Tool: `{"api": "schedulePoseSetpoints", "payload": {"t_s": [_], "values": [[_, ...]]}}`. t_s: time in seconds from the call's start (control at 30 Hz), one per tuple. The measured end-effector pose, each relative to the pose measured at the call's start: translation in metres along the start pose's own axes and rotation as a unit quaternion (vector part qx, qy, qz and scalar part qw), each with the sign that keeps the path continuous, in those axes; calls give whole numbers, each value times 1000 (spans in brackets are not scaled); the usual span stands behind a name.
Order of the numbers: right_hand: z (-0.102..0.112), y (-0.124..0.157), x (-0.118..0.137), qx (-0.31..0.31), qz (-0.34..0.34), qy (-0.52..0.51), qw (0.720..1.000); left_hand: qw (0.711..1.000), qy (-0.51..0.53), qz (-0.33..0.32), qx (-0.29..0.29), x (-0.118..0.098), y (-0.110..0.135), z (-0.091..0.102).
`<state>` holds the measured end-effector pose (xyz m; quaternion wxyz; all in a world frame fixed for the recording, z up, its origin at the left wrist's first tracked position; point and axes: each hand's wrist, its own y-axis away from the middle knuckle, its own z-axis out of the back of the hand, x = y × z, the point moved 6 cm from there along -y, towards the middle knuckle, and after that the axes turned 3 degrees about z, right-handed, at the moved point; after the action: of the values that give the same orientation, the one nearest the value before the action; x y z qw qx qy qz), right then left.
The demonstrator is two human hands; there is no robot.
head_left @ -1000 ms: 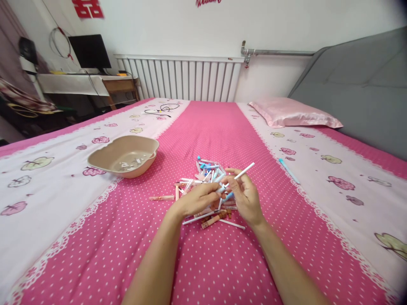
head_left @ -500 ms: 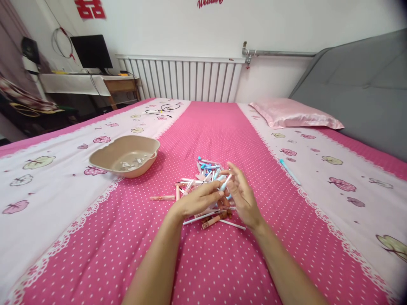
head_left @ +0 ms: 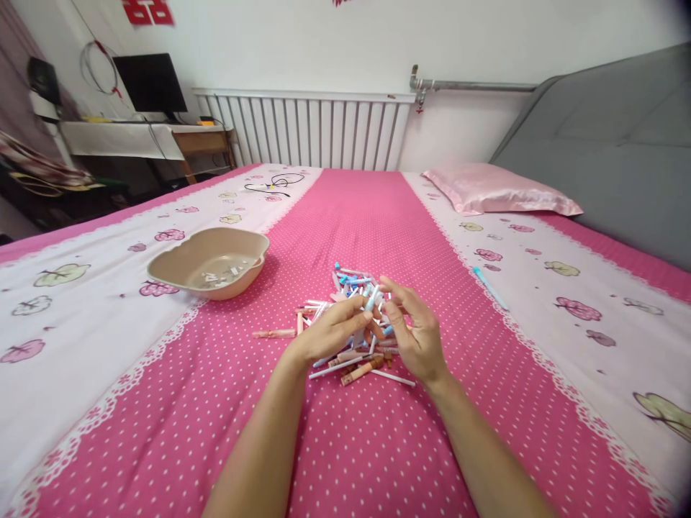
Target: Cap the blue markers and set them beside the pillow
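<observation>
My left hand (head_left: 337,329) is closed on a slim pen part (head_left: 371,298), light blue with a white end, which points up between thumb and fingers. Close on its right is my right hand (head_left: 418,332), thumb and fingers apart and curved toward the pen part; whether a fingertip touches it I cannot tell. Under and around both hands lies a loose pile of pen parts (head_left: 359,282) in white, blue, pink and brown. An orange-brown pen barrel (head_left: 359,373) and a white stick (head_left: 395,378) lie at the near side of the pile. My hands hide its middle.
A beige basin (head_left: 237,286) with small white pieces inside stands to the left. One light blue pen (head_left: 490,288) lies apart on the right. Farther off are a black cable (head_left: 281,185), a pink pillow (head_left: 497,189) and a radiator (head_left: 313,133).
My right hand's fingers have drawn slightly away from the pen part and spread. My left hand still holds it, tilted a little differently. The view has shifted slightly.
</observation>
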<state>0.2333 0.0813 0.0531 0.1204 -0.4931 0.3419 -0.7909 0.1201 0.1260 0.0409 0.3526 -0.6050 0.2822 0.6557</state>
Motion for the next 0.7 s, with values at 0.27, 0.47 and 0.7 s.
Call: {"api": "schedulePoseSetpoints", "payload": {"t_s": [0.27,0.47,0.7], "values": [[27,-3,-28,-78,-114,-52,989,970,-43,-94,-220,-13,3,34],[39,-4,-48,-78,-159,-2,984,920,14,-134,-367,-13,11,55],[36,-5,-53,36,-179,53,982,912,63,-141,-380,-9,11,59]]}}
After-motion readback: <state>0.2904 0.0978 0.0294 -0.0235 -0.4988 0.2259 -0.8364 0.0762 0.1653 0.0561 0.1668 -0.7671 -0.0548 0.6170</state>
